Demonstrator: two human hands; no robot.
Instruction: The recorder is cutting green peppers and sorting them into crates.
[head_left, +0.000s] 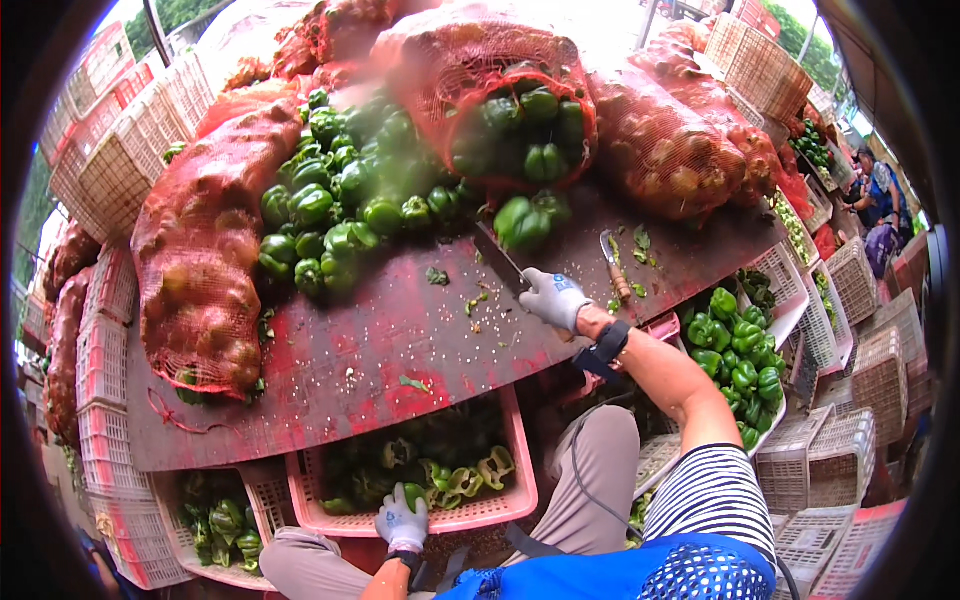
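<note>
Head view, worked from my remote seat. Far left: stacked plastic crates (105, 365). A long red mesh sack (205, 250) lies on the worktop (330, 350), with a loose pile of green bell peppers (335, 210) beside it. My left hand (402, 520), in a grey glove, has its fingers against one green bell pepper (413, 494) at the near rim of a pink crate (460, 517); I cannot tell whether the grip is closed. Cut, opened peppers (465, 482) lie inside that crate. The thin knife (503, 255) angles up and left from my right hand (553, 297), gloved and clenched around it. Just beyond the blade, a whole pepper (522, 224) sits before an opened sack (530, 75); contact unclear. Right of the hand, a wooden-handled knife (614, 268) lies on the worktop. Farther right, whole peppers (745, 370) fill a white crate (770, 430).
</note>
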